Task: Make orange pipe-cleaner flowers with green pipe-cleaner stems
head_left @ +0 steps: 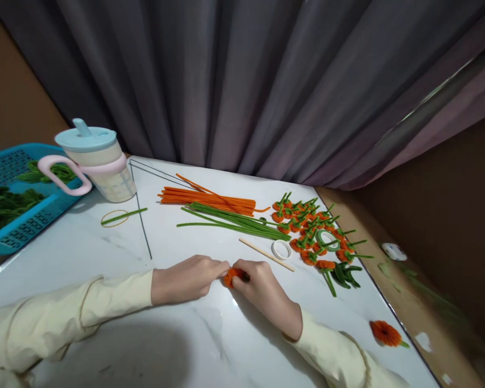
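Both hands meet over the white table, around a small orange pipe-cleaner piece [228, 278]. My right hand [259, 288] pinches it between thumb and fingers, and a dark green bit shows under the fingers. My left hand [192, 277] is closed, its fingertips pressed at the piece's left side. What exactly the left fingertips grip is partly hidden. Beyond the hands lie a thin wooden stick [267, 255] and a white ring [282, 249]. Green pipe cleaners [234, 222] and a bundle of orange pipe cleaners [206, 200] lie farther back.
Several small orange pieces with green stems [307, 226] crowd the right side, with a green tape roll [327, 241] among them. An orange flower [386, 333] lies near the right edge. A lidded cup [111, 178] and blue basket [32, 226] stand at left. Grey curtains [226, 81] hang behind.
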A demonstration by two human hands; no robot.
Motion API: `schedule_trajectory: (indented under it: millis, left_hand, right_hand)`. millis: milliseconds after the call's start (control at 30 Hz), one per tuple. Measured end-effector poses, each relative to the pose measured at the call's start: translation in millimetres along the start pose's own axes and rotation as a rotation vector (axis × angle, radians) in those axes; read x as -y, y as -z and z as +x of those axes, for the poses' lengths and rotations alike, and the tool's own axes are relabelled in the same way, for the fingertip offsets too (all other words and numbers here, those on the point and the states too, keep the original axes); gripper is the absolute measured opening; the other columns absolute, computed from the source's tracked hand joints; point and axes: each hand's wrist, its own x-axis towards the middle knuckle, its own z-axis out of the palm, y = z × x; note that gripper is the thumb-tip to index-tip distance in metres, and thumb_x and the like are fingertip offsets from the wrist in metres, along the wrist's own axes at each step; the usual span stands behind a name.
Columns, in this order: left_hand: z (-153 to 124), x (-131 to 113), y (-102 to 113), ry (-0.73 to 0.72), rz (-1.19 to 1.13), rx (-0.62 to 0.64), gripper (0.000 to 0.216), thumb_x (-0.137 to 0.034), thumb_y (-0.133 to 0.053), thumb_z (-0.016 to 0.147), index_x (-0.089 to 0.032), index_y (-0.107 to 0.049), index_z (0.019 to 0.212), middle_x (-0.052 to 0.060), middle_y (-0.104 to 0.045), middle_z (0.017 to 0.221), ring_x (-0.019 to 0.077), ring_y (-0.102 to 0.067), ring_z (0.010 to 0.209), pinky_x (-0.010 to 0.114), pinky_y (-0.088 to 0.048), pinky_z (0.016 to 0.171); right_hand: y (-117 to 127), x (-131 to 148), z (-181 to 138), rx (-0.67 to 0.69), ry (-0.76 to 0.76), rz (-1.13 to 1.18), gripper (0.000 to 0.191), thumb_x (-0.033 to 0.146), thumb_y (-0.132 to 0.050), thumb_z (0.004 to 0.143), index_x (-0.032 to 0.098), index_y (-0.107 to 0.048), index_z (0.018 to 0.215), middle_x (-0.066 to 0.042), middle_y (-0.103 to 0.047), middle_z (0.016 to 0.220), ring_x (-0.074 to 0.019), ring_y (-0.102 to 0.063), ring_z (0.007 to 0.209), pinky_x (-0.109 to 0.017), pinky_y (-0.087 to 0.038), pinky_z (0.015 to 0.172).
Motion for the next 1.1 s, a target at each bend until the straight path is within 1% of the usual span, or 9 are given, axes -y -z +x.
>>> schedule_trajectory:
  millis: [67, 167, 233, 333, 433, 533, 700, 867, 1100]
  left_hand:
    - [-0.3, -1.6, -2.1, 0.001, -0.013, -0.027, 0.03, 0.005, -0.038, 0.061, -0.019, -0.043, 0.079, 0.0, -0.057, 0.068, 0.0158, -0.053, 0.056, 0.024, -0.034, 0.05]
    - [-1.3, -3.0, -2.3, 0.008, -0.029, -0.046, 0.029, 0.004, -0.037, 0.062, -0.019, -0.044, 0.078, -0.001, -0.058, 0.068, 0.0156, -0.053, 0.055, 0.024, -0.034, 0.05]
    - [-2.4, -2.0, -2.6, 0.007, -0.06, -0.041, 0.026, 0.003, -0.037, 0.065, -0.019, -0.044, 0.077, -0.001, -0.059, 0.068, 0.0149, -0.053, 0.054, 0.024, -0.034, 0.049]
    - [-3.8, 0.6, -5.3, -0.009, -0.101, -0.056, 0.022, 0.001, -0.037, 0.072, -0.019, -0.045, 0.077, -0.001, -0.059, 0.067, 0.0138, -0.053, 0.053, 0.023, -0.034, 0.048]
    - [-3.9, 0.9, -8.8, -0.019, -0.093, -0.114, 0.019, -0.001, -0.037, 0.078, -0.018, -0.046, 0.078, -0.001, -0.059, 0.065, 0.0138, -0.053, 0.051, 0.023, -0.034, 0.047]
    - [-2.7, -1.0, -10.0, -0.028, -0.089, -0.135, 0.018, -0.004, -0.036, 0.082, -0.018, -0.045, 0.076, -0.001, -0.056, 0.061, 0.0133, -0.05, 0.046, 0.024, -0.031, 0.044]
    - [-1.0, 0.1, -7.0, -0.028, -0.13, -0.116, 0.02, -0.003, -0.035, 0.081, -0.018, -0.048, 0.079, 0.0, -0.058, 0.066, 0.0128, -0.052, 0.052, 0.023, -0.034, 0.049]
    - [-0.8, 2.8, -1.0, -0.026, -0.138, -0.096, 0.028, 0.004, -0.033, 0.07, -0.018, -0.049, 0.077, 0.0, -0.057, 0.068, 0.0123, -0.051, 0.056, 0.022, -0.035, 0.052]
    - [0.0, 3.7, 7.0, -0.045, -0.035, -0.149, 0.03, 0.004, -0.032, 0.06, -0.019, -0.046, 0.074, -0.002, -0.054, 0.063, 0.0126, -0.048, 0.053, 0.023, -0.032, 0.05]
  right_hand:
    - [-1.8, 1.7, 0.8, 0.005, 0.026, -0.058, 0.016, 0.007, -0.049, 0.068, 0.018, -0.048, 0.056, 0.0, -0.058, 0.057, -0.0104, -0.045, 0.051, -0.022, -0.031, 0.052]
    - [-1.1, 2.8, 0.6, 0.043, -0.014, 0.009, 0.016, 0.005, -0.048, 0.066, 0.017, -0.053, 0.058, 0.001, -0.058, 0.056, -0.0104, -0.047, 0.051, -0.022, -0.034, 0.054]
    - [1.8, 1.6, -0.9, 0.093, -0.099, 0.171, 0.015, 0.006, -0.048, 0.067, 0.017, -0.057, 0.064, 0.002, -0.058, 0.055, -0.0104, -0.05, 0.049, -0.022, -0.037, 0.052]
    - [6.6, -3.2, -4.0, 0.226, -0.249, 0.562, 0.006, 0.017, -0.054, 0.071, 0.015, -0.059, 0.074, 0.001, -0.061, 0.056, -0.012, -0.056, 0.048, -0.023, -0.043, 0.049]
    - [8.7, -8.3, -6.4, 0.284, -0.298, 0.848, 0.022, 0.031, -0.063, 0.072, 0.011, -0.061, 0.08, -0.004, -0.066, 0.065, -0.0143, -0.063, 0.055, -0.025, -0.048, 0.054]
    - [6.8, -10.9, -7.2, 0.207, -0.295, 0.883, 0.03, 0.036, -0.069, 0.067, 0.01, -0.062, 0.081, -0.005, -0.067, 0.067, -0.014, -0.063, 0.054, -0.026, -0.049, 0.054]
    - [-0.4, -12.2, -6.8, 0.101, -0.305, 0.813, 0.023, 0.031, -0.067, 0.065, 0.011, -0.064, 0.074, -0.003, -0.066, 0.06, -0.0145, -0.063, 0.05, -0.026, -0.049, 0.052]
    - [-3.8, -10.4, -8.4, 0.056, -0.389, 0.898, 0.021, 0.029, -0.065, 0.063, 0.01, -0.063, 0.072, -0.003, -0.065, 0.053, -0.0155, -0.064, 0.049, -0.026, -0.05, 0.052]
    - [0.2, -6.5, -12.7, 0.005, -0.402, 0.968, 0.018, 0.025, -0.066, 0.06, 0.011, -0.063, 0.071, -0.004, -0.067, 0.054, -0.0169, -0.065, 0.05, -0.026, -0.051, 0.052]
